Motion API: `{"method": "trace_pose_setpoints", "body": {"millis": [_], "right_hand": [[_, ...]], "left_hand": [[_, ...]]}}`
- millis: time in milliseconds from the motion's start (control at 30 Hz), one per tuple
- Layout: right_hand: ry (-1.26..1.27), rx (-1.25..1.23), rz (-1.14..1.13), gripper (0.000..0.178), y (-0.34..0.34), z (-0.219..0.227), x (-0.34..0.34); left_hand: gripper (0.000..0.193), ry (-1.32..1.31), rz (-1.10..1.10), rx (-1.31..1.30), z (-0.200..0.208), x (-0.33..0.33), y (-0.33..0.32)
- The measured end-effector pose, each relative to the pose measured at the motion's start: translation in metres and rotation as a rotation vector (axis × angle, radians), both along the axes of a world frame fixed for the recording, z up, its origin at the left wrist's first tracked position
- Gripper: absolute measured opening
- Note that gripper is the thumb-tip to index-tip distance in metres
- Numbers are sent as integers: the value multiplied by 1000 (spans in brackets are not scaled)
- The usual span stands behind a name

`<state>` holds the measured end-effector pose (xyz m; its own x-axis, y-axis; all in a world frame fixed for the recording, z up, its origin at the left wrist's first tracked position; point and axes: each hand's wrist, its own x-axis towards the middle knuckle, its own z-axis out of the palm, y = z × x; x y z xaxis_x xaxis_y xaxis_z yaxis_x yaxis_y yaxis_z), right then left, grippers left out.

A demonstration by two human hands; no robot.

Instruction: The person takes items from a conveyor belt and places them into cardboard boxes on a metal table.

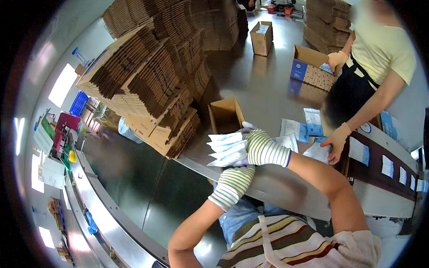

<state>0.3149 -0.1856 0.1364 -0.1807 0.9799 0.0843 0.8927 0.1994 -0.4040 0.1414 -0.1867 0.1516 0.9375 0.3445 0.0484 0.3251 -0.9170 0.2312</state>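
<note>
A stack of several white and light-blue flat packets (227,150) is gripped between my two hands, just over the near edge of the metal table. My left hand (233,182), in a striped knit glove, is closed on the stack from below. From the right side my right hand (267,148), gloved alike, wraps round the same packets. Its fingers are partly hidden behind the stack. Right behind the packets stands an open cardboard box (227,112), its lower front covered by them. More loose packets (292,128) lie on the table to the right of my right hand.
A co-worker's gloved hand (337,142) touches a packet at the right, beside a dark conveyor belt (375,166) carrying spaced packets. Their other hand reaches into a blue-printed carton (313,67). Another filled carton (262,40) stands farther back. Tall stacks of flattened cardboard (147,76) rise at the left.
</note>
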Motion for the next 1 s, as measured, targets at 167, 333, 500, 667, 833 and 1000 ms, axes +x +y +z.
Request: {"method": "trace_pose_setpoints", "body": {"millis": [167,333,500,667,833,1000], "right_hand": [[-279,-92,68,77,-2,15,-2],[-379,-257,88,78,-5,59,-16],[-182,58,-123,80,-56,31,-21],[-141,312,-146,88,-84,8,-65],[-91,304,-208,83,-76,-9,-58],[698,342,-166,72,-73,-4,4]], "left_hand": [[19,-529,34,63,91,-7,20],[21,-83,184,77,24,37,99],[26,389,101,154,26,62,83],[26,595,71,-184,-69,42,120],[42,666,-150,-212,-23,47,113],[36,351,-41,-101,36,15,53]]}}
